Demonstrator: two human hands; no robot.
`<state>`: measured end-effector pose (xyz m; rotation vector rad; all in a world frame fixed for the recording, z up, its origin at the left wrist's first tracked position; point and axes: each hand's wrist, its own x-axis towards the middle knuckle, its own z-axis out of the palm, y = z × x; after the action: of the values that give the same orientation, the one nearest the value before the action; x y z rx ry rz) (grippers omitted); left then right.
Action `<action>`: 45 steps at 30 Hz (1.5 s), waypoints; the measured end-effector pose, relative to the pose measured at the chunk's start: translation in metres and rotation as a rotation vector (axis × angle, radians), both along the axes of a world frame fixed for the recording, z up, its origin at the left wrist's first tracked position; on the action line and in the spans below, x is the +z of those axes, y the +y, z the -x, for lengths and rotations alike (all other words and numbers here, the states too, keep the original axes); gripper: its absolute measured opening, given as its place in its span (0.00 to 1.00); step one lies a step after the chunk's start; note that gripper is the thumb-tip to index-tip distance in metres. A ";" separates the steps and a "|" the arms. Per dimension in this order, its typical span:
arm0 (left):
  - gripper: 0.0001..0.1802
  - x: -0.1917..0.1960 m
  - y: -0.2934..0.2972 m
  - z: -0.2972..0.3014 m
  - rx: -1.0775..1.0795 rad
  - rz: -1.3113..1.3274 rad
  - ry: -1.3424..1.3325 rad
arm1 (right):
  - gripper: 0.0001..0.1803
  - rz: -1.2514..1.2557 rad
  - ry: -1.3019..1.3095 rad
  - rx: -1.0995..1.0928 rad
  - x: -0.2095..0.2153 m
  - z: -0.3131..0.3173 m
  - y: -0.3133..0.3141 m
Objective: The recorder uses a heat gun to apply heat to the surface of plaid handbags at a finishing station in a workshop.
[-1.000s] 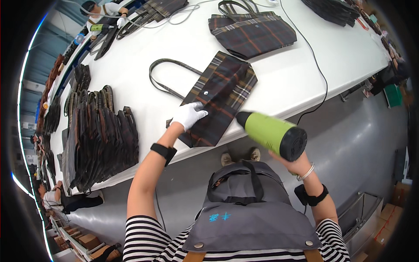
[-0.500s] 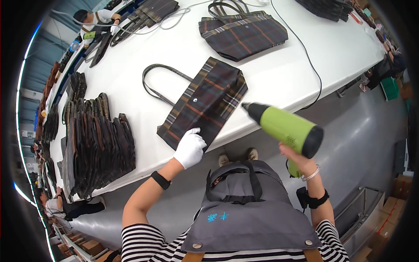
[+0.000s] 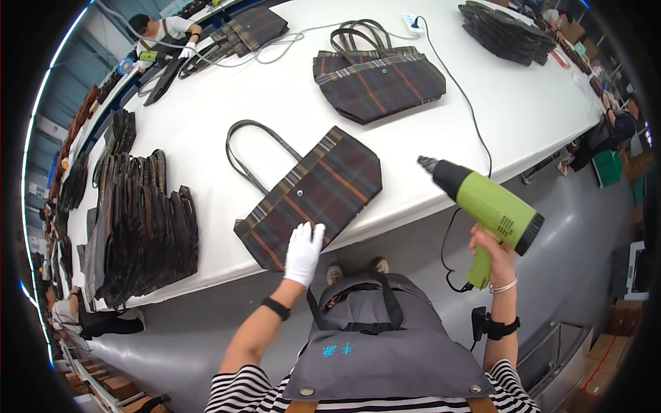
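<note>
A dark plaid tote bag [image 3: 317, 189] lies flat on the table before me, its handle loop pointing to the far left. Across the bag's near side rests my left hand [image 3: 303, 255], in a white glove, fingers stretched out. My bare right hand [image 3: 494, 249] is wrapped around the grip of a green heat gun [image 3: 492, 206], held beyond the table's front edge. Its black nozzle points to the far left, apart from the bag. A second plaid tote bag [image 3: 382, 82] lies farther back with both handles away from me.
The white table [image 3: 206, 82] carries a thick pile of dark bags [image 3: 141, 227] at left and another stack [image 3: 506, 34] at far right. A black cord [image 3: 461, 89] runs from a power strip [image 3: 413, 22] over the front edge. A co-worker [image 3: 169, 34] works at far left.
The bag now lies flatter, with its folded side end no longer showing. My left hand has gone from curled to stretched out, and the heat gun has moved right, away from the bag.
</note>
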<state>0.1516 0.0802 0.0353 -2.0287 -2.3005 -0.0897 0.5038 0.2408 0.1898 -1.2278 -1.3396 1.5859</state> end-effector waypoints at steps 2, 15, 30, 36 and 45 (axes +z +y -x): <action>0.24 0.028 -0.012 0.011 0.000 -0.026 -0.267 | 0.12 -0.055 0.006 -0.057 0.005 -0.017 0.010; 0.13 0.184 0.054 0.084 0.627 -1.145 -1.189 | 0.15 -0.101 0.187 -0.089 0.015 -0.013 0.010; 0.25 0.000 -0.002 0.032 1.168 -0.291 -1.909 | 0.10 0.096 -0.121 0.408 -0.001 0.089 -0.039; 0.30 0.004 -0.014 0.057 1.199 -0.185 -1.836 | 0.09 0.135 -0.139 0.485 0.008 0.100 -0.048; 0.29 0.009 -0.024 0.083 1.269 -0.262 -1.819 | 0.12 0.157 -0.144 0.564 0.018 0.115 -0.049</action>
<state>0.0685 0.0563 0.0441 0.5366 -3.1395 -2.5342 0.3889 0.1915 0.2076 -1.1289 -1.7939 2.0498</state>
